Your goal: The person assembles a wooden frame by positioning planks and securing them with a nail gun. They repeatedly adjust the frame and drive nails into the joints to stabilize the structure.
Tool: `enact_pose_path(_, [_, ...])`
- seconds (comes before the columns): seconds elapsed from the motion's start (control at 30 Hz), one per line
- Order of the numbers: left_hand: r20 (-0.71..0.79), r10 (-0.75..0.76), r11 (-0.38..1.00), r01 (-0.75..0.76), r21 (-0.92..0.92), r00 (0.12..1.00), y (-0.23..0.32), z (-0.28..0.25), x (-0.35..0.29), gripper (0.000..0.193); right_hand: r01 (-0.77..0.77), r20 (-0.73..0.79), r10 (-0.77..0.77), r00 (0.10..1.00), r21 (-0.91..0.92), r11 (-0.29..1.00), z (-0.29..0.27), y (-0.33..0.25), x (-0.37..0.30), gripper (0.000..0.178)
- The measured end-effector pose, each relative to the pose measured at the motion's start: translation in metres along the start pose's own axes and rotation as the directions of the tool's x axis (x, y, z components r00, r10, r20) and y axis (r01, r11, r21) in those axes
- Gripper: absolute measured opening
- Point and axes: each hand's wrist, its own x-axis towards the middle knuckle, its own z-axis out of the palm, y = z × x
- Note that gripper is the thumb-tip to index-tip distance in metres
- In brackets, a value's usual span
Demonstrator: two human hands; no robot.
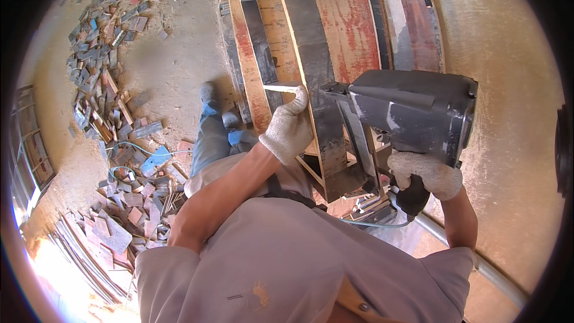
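Note:
My right hand (427, 174), in a pale knit work glove, is wrapped round the grip of a large black nail gun (412, 107). The gun's nose points left over the dark face of a long board in a wooden frame (311, 30). My left hand (290, 127), gloved alike, is closed at the left edge of that frame, its thumb up beside a short wooden crosspiece (281, 87) with a pale edge. The fingers of my left hand are partly hidden. A thin air hose (376, 224) runs to the bottom of the gun's grip.
Wood offcuts (110, 42) lie scattered over the floor at the left, with a heap of scraps (128, 209) nearer me. More long curved panels (412, 18) stand right of the frame. A grey pipe (502, 284) runs along the floor at the lower right.

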Motion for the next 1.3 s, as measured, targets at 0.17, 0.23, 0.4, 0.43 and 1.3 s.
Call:
enact_pose_path(0.17, [-0.059, 0.052, 0.996, -0.048, 0.077, 0.997, -0.003, 0.002, 0.002, 0.035, -0.243, -0.014, 0.245, 0.969, 0.083, 0.966, 0.004, -0.018, 0.007, 0.040])
enact_pose_path(0.23, [-0.045, 0.051, 0.996, -0.048, 0.075, 0.998, -0.002, 0.001, 0.002, 0.036, -0.249, -0.099, 0.261, 0.960, 0.118, 0.961, 0.015, -0.026, 0.011, 0.034])
enact_pose_path(0.4, [-0.051, 0.028, 0.998, -0.024, 0.065, 0.998, 0.000, -0.001, 0.002, 0.037, -0.351, -0.042, 0.359, 0.932, 0.126, 0.928, 0.014, -0.045, 0.016, 0.017])
enact_pose_path(0.43, [-0.034, 0.020, 0.998, -0.018, 0.067, 0.999, 0.000, -0.003, 0.002, 0.038, -0.289, -0.097, 0.302, 0.948, 0.126, 0.949, 0.014, -0.038, 0.013, 0.017])
enact_pose_path(1.3, [-0.186, 0.145, 0.819, -0.013, 0.573, 0.972, 0.067, -0.021, -0.017, 0.040, -0.151, -0.166, 0.176, 0.970, 0.150, 0.977, -0.009, -0.055, 0.017, 0.018])
